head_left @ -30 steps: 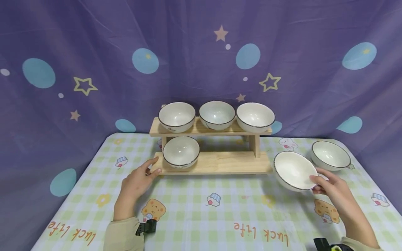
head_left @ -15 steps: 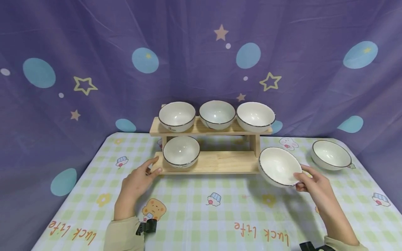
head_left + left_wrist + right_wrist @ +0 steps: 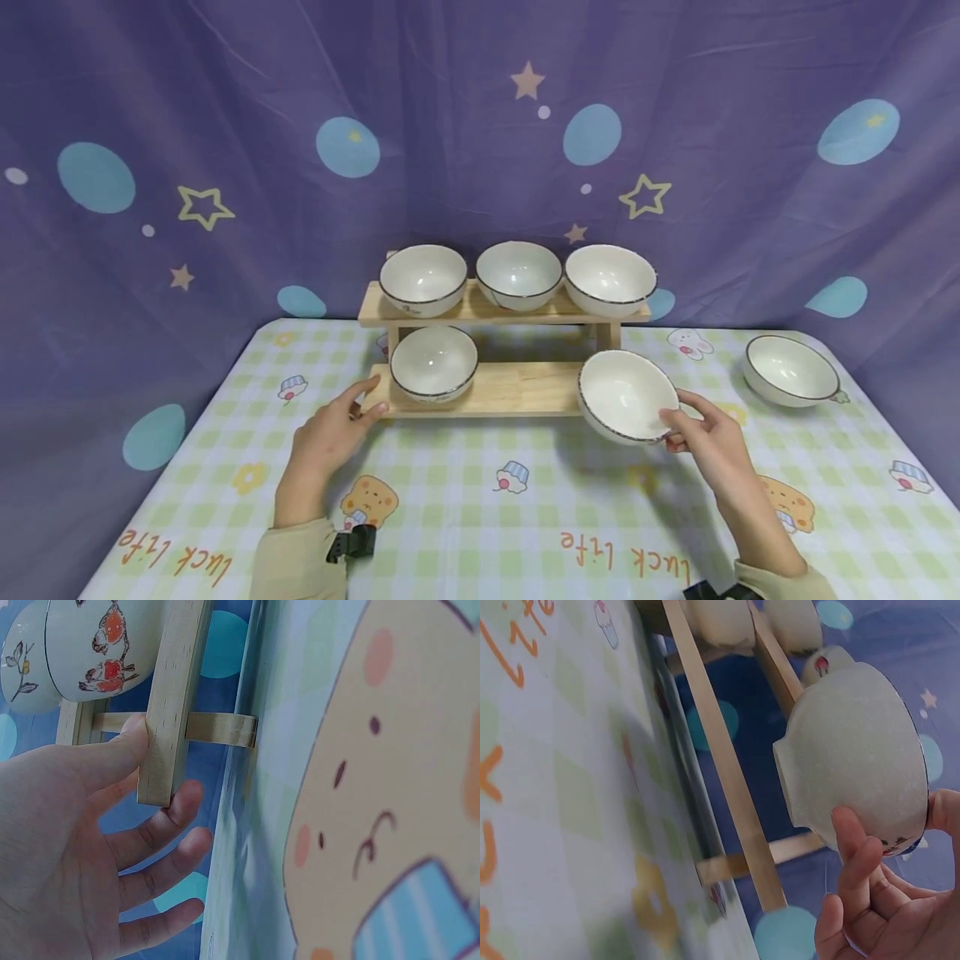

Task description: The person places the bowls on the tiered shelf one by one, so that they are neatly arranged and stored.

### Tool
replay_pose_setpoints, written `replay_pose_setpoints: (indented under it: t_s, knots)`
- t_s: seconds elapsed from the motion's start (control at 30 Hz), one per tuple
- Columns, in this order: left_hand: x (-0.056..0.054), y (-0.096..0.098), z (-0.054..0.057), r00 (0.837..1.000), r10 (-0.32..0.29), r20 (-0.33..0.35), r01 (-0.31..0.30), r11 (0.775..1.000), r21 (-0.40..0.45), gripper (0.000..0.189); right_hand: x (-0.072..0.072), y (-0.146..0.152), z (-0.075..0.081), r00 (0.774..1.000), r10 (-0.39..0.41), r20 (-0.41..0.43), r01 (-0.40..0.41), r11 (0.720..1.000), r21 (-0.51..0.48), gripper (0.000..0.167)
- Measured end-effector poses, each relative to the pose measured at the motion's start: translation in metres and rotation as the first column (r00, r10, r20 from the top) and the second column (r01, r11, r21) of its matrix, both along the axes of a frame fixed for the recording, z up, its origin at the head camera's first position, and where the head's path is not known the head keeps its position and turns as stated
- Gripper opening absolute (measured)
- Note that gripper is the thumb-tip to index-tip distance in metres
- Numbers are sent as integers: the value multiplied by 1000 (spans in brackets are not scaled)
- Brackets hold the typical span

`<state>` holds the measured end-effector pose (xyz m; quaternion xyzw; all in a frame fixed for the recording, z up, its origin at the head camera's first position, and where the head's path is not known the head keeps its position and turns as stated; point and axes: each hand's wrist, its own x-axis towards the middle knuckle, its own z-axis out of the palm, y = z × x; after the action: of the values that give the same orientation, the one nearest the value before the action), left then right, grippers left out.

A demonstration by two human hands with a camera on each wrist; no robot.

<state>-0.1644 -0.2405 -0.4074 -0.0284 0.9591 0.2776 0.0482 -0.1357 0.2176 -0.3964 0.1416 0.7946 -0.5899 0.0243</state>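
Note:
My right hand (image 3: 712, 437) pinches the right rim of a white bowl (image 3: 626, 392) with a dark edge, thumb inside and fingers below. The bowl is held over the right end of the lower shelf of a two-tier wooden rack (image 3: 525, 387); in the right wrist view its underside (image 3: 855, 750) and foot show above the shelf board. My left hand (image 3: 330, 437) holds the left end of that lower shelf, thumb on top and index finger at its underside, as the left wrist view shows. A second bowl (image 3: 433, 364) sits on the lower shelf's left end.
Three bowls stand in a row on the upper shelf: left (image 3: 423, 279), middle (image 3: 519, 275) and right (image 3: 610, 279). Another bowl (image 3: 791, 371) with a small handle sits on the checked tablecloth (image 3: 450, 517) at right. A purple curtain (image 3: 465, 125) hangs behind.
My right hand has carried the bowl leftward, from beside the rack to over the right end of the lower shelf. The left hand has stayed at the rack's left end.

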Motion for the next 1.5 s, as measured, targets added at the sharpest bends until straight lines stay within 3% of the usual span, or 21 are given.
replay_pose_setpoints:
  t_s: [0.3, 0.83, 1.03, 1.5]
  knots:
    - [-1, 1, 0, 1000, 9, 2, -9, 1000, 5, 64, -9, -28, 1, 999, 38, -27, -39, 999, -21, 56]
    - [1, -4, 2, 1000, 4, 2, -4, 1000, -12, 65, -27, -84, 3, 991, 75, -109, -90, 986, -142, 49]
    - [2, -6, 0, 1000, 12, 4, -12, 1000, -14, 66, -35, -94, 0, 988, 78, -134, -101, 979, -175, 47]
    - [0, -2, -4, 1000, 5, -8, -5, 1000, -3, 65, -42, -97, -9, 985, 104, -137, -123, 982, -140, 49]
